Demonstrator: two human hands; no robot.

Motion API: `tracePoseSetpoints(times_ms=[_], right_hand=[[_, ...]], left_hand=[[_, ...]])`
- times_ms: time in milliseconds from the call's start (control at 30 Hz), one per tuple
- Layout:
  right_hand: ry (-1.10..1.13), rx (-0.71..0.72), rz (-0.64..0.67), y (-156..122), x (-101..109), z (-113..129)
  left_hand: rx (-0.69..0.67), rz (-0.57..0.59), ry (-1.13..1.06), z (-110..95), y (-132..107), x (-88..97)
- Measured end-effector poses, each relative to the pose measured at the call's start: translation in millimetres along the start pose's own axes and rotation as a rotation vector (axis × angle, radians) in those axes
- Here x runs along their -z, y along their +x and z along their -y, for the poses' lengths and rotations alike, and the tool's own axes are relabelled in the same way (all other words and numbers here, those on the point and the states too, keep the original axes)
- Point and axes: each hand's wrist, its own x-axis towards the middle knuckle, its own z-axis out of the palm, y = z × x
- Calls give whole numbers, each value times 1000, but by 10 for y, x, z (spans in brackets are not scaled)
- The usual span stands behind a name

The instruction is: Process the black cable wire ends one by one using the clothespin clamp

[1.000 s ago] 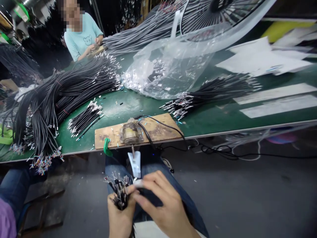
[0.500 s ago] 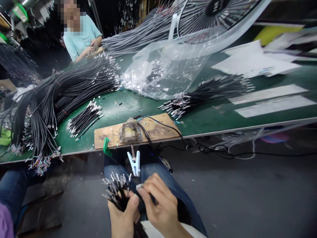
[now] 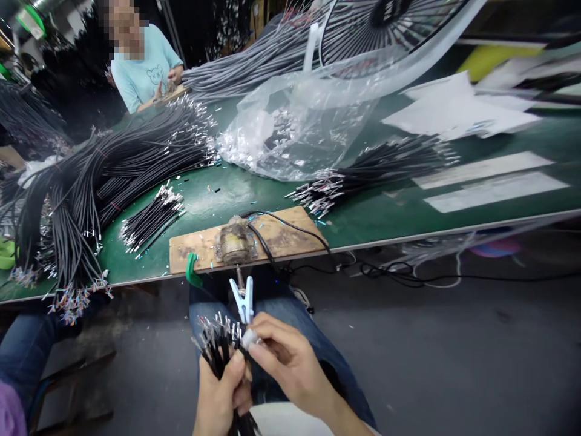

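My left hand is closed around a bundle of short black cables, held upright in front of my lap. Their stripped, silvery ends stick out above the thumb. My right hand is right beside the bundle, thumb and fingers pinched together at its tips. A small whitish piece shows at those fingertips, against the cable ends; whether it is held or worn on a finger I cannot tell. Just above, a light blue clothespin hangs on a metal rod at the table's edge.
A wooden board carries a grimy motor-like block, with a green clamp at its edge. Cable bundles lie on the green table, beside a clear plastic bag and fan. A person works across the table.
My right hand has moved left and slightly up, bringing its fingertips and the whitish piece against the cable ends. The left hand still grips the bundle. The view has shifted slightly.
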Motion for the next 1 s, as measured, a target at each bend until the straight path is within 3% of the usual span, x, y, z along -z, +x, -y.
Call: tracePoseSetpoints(times_ms=[133, 300, 367, 433, 600, 667, 767, 900, 1000], right_hand=[[-103, 52, -71, -11, -26, 81], [-454, 461, -222, -32, -61, 112], [-471, 506, -195, -21, -46, 112], [-296, 360, -125, 1, -28, 105], [497, -346, 99, 79, -2, 69], [594, -498, 156, 135, 30, 69], [502, -521, 153, 267, 120, 112], [411, -376, 21, 470, 189, 215], [377, -318, 45, 565, 124, 271]], left_hand=[[-43, -42, 47, -32, -37, -62], [-110, -146, 116, -20, -37, -130], [-97, -166, 121, -14, -29, -129], [-109, -167, 156, -24, -18, -114], [-367, -176, 353, -114, 43, -78], [-402, -163, 385, -157, 68, -72], [-405, -183, 421, -205, 64, -60], [-446, -243, 465, -244, -8, -29], [-484, -282, 476, -276, -40, -19]])
